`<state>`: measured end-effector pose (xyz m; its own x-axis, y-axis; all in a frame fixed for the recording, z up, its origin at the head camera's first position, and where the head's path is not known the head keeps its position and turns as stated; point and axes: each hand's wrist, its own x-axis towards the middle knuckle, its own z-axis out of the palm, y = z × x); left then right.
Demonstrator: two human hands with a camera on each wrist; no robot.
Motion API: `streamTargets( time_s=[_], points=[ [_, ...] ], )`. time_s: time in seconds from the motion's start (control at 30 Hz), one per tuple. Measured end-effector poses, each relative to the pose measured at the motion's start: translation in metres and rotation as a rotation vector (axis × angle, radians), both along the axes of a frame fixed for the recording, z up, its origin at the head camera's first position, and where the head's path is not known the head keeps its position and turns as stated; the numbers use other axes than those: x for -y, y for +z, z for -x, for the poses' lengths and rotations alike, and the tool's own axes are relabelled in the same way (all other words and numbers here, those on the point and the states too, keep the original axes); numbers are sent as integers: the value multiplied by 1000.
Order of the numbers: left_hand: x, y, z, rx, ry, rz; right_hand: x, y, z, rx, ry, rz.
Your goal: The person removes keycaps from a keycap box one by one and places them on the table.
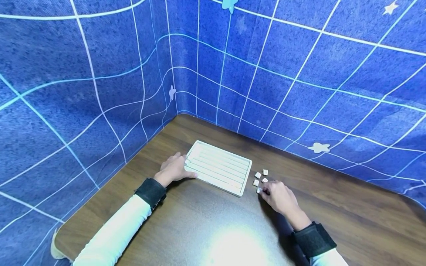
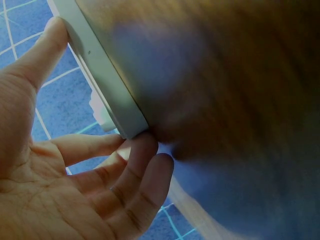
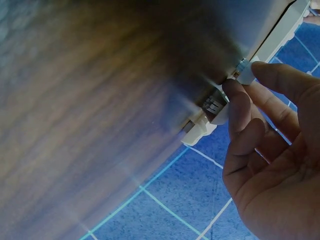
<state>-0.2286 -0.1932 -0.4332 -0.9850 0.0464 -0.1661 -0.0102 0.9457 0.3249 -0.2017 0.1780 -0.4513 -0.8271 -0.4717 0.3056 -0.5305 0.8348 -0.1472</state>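
A small whitish squarish piece (image 1: 258, 190) is pinched between the thumb and fingers of the right hand (image 1: 279, 195), low over the tabletop, just right of the near right corner of a white rectangular grooved board (image 1: 217, 168). Four similar small whitish pieces (image 1: 256, 182) lie loosely grouped beyond that hand, beside the board's right end; one, seen from the right wrist, shows pale marks on a dark face (too small to read). The right forearm reaches in from the near right, the wrist above the table and the remaining fingers bent inward. The board lies flat and slightly askew, its parallel grooves running lengthwise. At its left end the left hand (image 1: 173, 168) grips the near left corner, thumb along the near edge and fingers bent against the end, the forearm stretching in from the near left. Both wrists wear black bands (image 1: 151, 192) over white sleeves (image 1: 116, 229). Beneath everything is a brown wood-grain table (image 1: 186, 221), bright with glare on the near side; blue cloth hangings (image 1: 110, 40) with pale grid lines and stars rise along the left and far sides.
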Motion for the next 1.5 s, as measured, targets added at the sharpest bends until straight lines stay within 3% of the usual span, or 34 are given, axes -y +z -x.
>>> streamTargets(
  time_s=[0.33, 0.77, 1.03, 1.27, 1.5],
  points=[
    [1, -4, 2, -5, -4, -3, 1, 2, -1, -2, -15, -8],
    [2, -6, 1, -10, 6, -3, 14, 11, -1, 14, -2, 62],
    [2, -5, 2, 2, 11, 1, 49, 24, 10, 36, 31, 98],
    [3, -1, 1, -1, 18, -8, 90, 38, 26, 26, 107, 110],
    [0, -4, 1, 14, 22, 6, 128, 38, 45, 49, 156, 111]
  ],
)
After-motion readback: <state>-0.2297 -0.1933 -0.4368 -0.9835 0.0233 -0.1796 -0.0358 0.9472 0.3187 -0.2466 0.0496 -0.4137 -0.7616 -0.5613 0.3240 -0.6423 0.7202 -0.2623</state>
